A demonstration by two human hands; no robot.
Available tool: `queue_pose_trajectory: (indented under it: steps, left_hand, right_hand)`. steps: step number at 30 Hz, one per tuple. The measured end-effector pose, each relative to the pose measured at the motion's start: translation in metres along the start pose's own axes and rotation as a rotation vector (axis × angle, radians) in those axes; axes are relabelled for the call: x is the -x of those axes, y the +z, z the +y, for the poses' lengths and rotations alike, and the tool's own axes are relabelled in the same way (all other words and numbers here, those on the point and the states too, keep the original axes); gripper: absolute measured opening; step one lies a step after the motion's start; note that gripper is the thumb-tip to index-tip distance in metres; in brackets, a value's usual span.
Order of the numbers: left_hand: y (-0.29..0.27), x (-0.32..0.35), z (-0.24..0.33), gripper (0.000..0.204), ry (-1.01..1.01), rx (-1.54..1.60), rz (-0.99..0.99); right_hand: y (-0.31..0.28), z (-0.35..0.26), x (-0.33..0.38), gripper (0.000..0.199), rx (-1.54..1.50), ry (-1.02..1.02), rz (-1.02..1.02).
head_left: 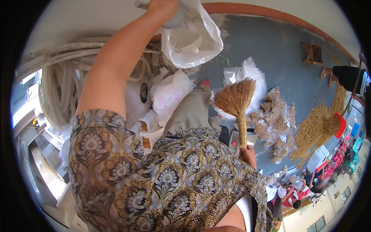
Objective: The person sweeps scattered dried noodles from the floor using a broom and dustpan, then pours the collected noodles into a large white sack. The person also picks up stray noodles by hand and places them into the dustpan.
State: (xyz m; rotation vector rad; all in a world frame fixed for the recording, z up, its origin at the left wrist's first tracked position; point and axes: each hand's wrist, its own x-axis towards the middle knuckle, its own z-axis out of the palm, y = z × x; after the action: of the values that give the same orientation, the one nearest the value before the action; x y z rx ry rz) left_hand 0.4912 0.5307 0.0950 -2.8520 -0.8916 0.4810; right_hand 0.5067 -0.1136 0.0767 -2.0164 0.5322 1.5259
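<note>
My left hand (164, 7) is closed round the silver handle of a grey pan (177, 18), only partly in view. The pan reaches over the mouth of a white plastic bag (208, 45), which stands open and has pale scraps inside. Close to my body, my right hand (249, 156) grips the lower end of a straw hand broom (237, 99), bristles pointing away from me. Clear plastic bags (251, 71) lie on the floor beyond the broom. A scale with a metal plate (249, 139) is partly hidden behind its handle.
Bags of brown dried goods (276, 123) and a loose straw-coloured heap (315, 127) lie to the right. A person (346, 77) holding a long pole stands at the far right. There is a low wooden stool (313, 53). Thick pale hoses (58, 91) coil at the left.
</note>
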Motion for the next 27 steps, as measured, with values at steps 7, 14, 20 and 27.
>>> queue_pose_trajectory:
  steps: [7,14,20,27]
  left_hand:
    - [-0.037,0.022,0.029,0.042,-0.003,-0.012,-0.084]
    - [-0.051,0.016,0.046,0.046,-0.151,0.07,-0.197]
    - [0.028,0.024,-0.031,0.05,-0.135,0.567,-0.05]
    - [0.012,0.087,0.073,0.057,-0.217,0.868,-0.275]
  right_hand:
    - [-0.011,0.026,-0.009,0.02,-0.077,0.071,0.018]
    - [-0.02,0.047,-0.011,0.02,-0.168,0.077,-0.005]
    - [-0.048,0.093,-0.047,0.037,0.003,0.069,0.047]
    - [-0.041,0.18,-0.028,0.043,-0.136,0.07,0.164]
